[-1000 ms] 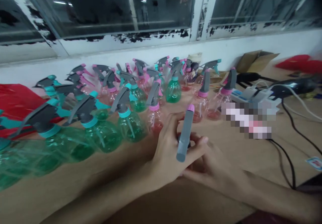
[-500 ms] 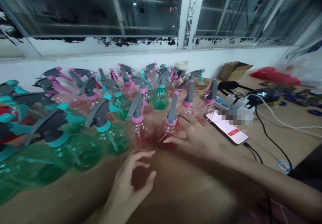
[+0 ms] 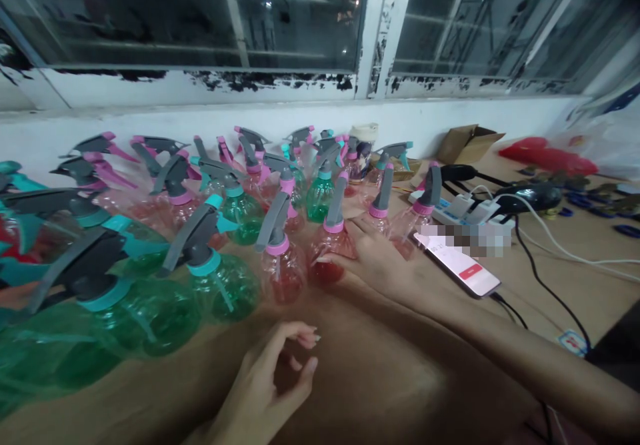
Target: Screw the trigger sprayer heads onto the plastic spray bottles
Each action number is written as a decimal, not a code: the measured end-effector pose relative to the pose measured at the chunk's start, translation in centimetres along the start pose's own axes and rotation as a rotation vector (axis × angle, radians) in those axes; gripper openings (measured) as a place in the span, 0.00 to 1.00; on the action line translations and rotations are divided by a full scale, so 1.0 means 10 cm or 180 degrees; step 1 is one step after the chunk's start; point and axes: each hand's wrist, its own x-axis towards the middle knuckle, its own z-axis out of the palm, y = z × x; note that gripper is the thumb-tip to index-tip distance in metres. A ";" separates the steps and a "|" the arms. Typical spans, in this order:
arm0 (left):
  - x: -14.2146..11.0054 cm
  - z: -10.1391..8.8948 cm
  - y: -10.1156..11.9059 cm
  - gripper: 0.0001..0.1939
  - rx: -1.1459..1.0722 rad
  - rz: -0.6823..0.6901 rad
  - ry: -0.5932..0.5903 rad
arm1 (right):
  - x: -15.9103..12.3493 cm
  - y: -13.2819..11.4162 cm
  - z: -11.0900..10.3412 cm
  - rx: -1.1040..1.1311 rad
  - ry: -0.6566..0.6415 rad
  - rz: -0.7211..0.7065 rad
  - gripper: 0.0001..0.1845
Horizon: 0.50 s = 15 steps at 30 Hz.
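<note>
Head view, sole entry.

Right hand (image 3: 375,255): grip clasped on the body of a pink-collared spray bottle (image 3: 327,270), thumb across the near side, fingers round the right side. Bottle stands on the brown surface (image 3: 380,365), near the middle of the view, grey trigger head uppermost with pink nozzle tip, reddish tint to the body.

Left hand (image 3: 270,375): grip apart, thumb and fingertips curved toward each other with a gap between, nothing held. Position nearer the wearer than the bottles.

Adjoining, left of the held item: second pink-collared bottle (image 3: 284,277), upright, just beside it. Further left: green bottle (image 3: 235,292) with turquoise collar, and more of the same kind toward the left edge. Behind: a crowd of spray bottles, pink and turquoise fittings mixed, too overlapped to count.

Right of the hand: phone (image 3: 460,266), lying flat, screen lit and partly pixelated; black cable at its near end. Beyond the phone: white power strip (image 3: 453,213). Farther back: cardboard box (image 3: 466,145); red plastic bag (image 3: 547,156). Rear: white wall (image 3: 210,115) below windows (image 3: 300,15).
</note>
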 end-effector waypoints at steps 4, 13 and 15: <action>0.00 0.00 0.03 0.13 -0.0044 0.0055 0.0017 | 0.01 -0.07 0.03 -0.0071 0.0002 0.0219 0.31; 0.04 0.02 0.02 0.13 -0.0080 0.0127 0.0096 | -0.27 -0.07 -0.39 0.0025 0.0449 0.0309 0.21; 0.05 0.03 0.06 0.13 -0.0049 0.0177 0.0109 | -0.36 0.07 -0.49 0.0029 0.0553 0.0498 0.17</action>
